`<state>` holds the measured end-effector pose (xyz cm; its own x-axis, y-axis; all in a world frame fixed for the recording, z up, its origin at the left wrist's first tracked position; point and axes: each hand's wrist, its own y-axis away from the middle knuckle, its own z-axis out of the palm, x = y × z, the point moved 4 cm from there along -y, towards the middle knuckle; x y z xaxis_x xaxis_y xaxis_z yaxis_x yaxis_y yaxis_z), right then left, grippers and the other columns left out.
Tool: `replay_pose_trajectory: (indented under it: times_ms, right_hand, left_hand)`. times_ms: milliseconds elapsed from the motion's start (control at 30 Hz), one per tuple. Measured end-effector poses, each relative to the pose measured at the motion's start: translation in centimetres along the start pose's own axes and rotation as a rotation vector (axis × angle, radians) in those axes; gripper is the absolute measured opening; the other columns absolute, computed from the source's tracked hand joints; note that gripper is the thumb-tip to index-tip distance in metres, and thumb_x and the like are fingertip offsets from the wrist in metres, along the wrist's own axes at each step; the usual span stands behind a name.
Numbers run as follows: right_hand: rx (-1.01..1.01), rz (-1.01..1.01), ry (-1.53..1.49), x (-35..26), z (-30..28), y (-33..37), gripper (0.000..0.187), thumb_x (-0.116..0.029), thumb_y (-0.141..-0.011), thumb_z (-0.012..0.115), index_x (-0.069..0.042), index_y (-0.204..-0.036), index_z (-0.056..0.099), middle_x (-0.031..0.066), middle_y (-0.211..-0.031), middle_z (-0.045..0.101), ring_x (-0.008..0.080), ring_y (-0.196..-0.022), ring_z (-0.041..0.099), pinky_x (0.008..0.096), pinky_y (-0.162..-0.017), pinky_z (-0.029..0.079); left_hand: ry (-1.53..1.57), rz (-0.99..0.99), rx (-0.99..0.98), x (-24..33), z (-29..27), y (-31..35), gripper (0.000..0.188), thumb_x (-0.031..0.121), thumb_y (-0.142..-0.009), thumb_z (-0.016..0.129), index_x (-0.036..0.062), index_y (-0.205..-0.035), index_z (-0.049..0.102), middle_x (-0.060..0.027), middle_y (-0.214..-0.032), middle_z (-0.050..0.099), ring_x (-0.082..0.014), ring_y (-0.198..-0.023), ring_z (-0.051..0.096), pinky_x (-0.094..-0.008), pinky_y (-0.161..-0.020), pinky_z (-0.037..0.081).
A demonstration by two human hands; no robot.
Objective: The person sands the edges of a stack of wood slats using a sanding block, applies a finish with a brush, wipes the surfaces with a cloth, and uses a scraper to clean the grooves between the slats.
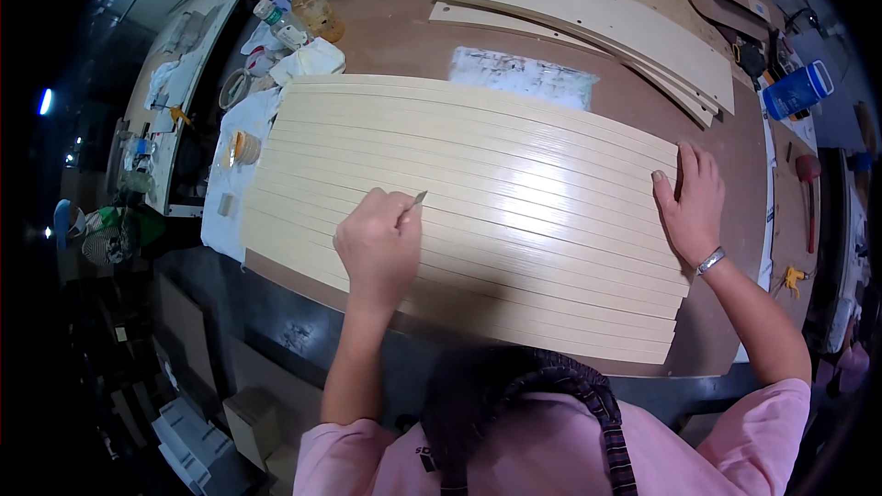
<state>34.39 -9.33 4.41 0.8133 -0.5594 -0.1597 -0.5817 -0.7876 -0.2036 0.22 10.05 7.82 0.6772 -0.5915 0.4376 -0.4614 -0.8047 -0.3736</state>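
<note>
Long pale cream strips (441,142) lie side by side across the brown work table, forming one broad panel with thin dark seams. Over its left half, my left hand (378,243) is closed in a fist around a small flat blade (420,197). Only the greyish tip of this blade sticks out past the thumb, pointing up and to the right; its other end is hidden in the fist. At the panel's right end, my right hand (695,202) rests with fingers stretched and thumb apart, touching the strip ends.
Pale boards with holes (588,14) are stacked at the back right. A white smeared patch (524,76) marks the brown table (386,37). Bottles (315,11) and a white cloth (312,62) stand at the back left, a roll of tape (243,147) nearer. A blue container (796,90) is far right.
</note>
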Motion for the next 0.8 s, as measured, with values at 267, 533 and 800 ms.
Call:
replay_pose_trajectory:
  times_ms: [267, 533, 800]
  right_hand:
    - [-0.007, -0.007, 0.039, -0.1, 0.3, 0.1, 0.061, -0.039, -0.092, 0.061, -0.001, -0.138, 0.049, 0.0186, -0.136, 0.05, 0.0349, -0.13, 0.044, 0.0492, -0.107, 0.034]
    - [0.01, -0.001, 0.043, -0.1, 0.2, 0.0, 0.06, -0.04, -0.091, 0.062, -0.002, -0.137, 0.051, 0.0177, -0.134, 0.051, 0.0341, -0.128, 0.046, 0.0489, -0.106, 0.035]
    - [0.021, 0.018, 0.032, 0.1, 0.0, 0.3, 0.06, -0.041, -0.091, 0.062, -0.003, -0.136, 0.052, 0.0172, -0.134, 0.052, 0.0337, -0.128, 0.046, 0.0499, -0.107, 0.034]
  left_hand:
    - [0.066, 0.176, -0.138, 4.0, 1.0, 1.7, 0.003, 0.004, -0.083, 0.065, 0.0039, -0.082, 0.067, -0.0116, -0.074, 0.061, -0.0306, -0.064, 0.061, -0.0388, -0.058, 0.047]
    - [0.108, 0.303, -0.173, 5.9, 2.3, 1.4, 0.01, 0.009, -0.084, 0.061, 0.0055, -0.074, 0.06, -0.012, -0.067, 0.052, -0.0301, -0.062, 0.055, -0.0432, -0.055, 0.043]
    - [0.198, 0.345, -0.345, 7.8, 2.2, 2.8, 0.009, 0.008, -0.085, 0.061, 0.0076, -0.077, 0.059, -0.0097, -0.072, 0.052, -0.0279, -0.067, 0.056, -0.0401, -0.056, 0.045]
